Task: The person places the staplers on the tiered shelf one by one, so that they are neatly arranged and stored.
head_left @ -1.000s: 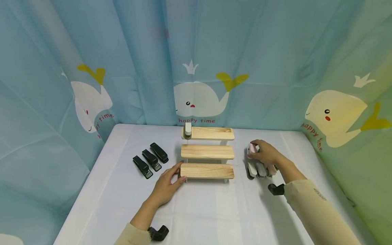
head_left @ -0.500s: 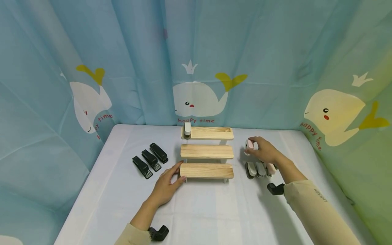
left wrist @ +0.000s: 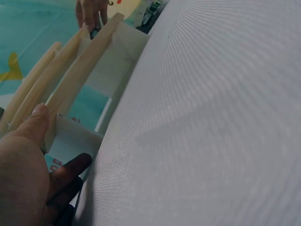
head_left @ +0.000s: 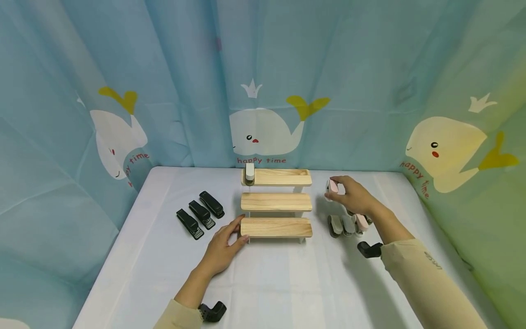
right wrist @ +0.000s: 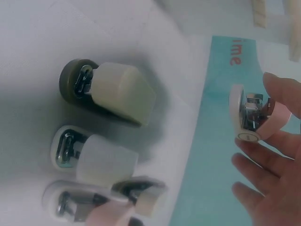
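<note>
My right hand [head_left: 349, 194] pinches a small pink-and-white stapler [head_left: 333, 186] above the table, right of the shelf; the right wrist view shows its metal inside facing the camera. Below it a cluster of mini staplers lies on the cloth: a cream one on a dark base [right wrist: 124, 89], a pale grey one [right wrist: 106, 157] and a pink one [right wrist: 110, 214], with another partly hidden. My left hand [head_left: 222, 249] holds the left end of a three-tier wooden shelf [head_left: 276, 227], thumb at the lowest plank's front edge. A white stapler [head_left: 249, 173] stands at the top tier's left end.
Three black staplers [head_left: 200, 214] lie in a slanted row left of the shelf. A white cloth covers the table [head_left: 279, 288]. Behind it hangs a blue curtain [head_left: 189, 82] printed with whales.
My right hand has lifted the pink-and-white stapler away from the cluster, up and slightly left. My left hand has stayed at the shelf's end.
</note>
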Demonstrator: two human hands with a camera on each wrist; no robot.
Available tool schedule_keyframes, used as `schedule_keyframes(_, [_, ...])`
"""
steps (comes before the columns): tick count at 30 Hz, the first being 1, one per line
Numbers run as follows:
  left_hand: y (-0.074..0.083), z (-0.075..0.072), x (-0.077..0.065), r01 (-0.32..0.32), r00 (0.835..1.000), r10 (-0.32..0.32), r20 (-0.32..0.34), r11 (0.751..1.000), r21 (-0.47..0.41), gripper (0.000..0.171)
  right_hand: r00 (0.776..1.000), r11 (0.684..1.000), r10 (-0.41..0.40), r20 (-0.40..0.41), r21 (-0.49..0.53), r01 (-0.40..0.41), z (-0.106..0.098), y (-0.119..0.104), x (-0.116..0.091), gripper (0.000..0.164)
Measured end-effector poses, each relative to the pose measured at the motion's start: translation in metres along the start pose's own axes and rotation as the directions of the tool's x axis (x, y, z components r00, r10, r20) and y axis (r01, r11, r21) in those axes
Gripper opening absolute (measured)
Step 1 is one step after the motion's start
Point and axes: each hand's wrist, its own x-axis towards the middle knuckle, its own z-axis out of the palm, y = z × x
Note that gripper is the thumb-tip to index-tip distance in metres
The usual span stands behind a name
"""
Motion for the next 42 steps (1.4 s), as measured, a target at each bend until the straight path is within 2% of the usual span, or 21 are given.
schedule_keyframes(25, [0.0, 0.0, -0.001, -0.024, 1.0, 0.024, -0.003, 1.0, -0.007, 0.067, 1.0, 1.0, -0.029, -0.012, 0.006, 0.029, -0.016, -0.039, 0.0, 0.077])
schedule_keyframes(42, [-0.001, 0.0, -0.001, -0.017, 1.0, 0.017, -0.006, 1.0, -0.012, 0.066, 0.996, 0.996, -0.083, -0.026, 0.036, 0.084, -0.021, -0.05, 0.004, 0.075])
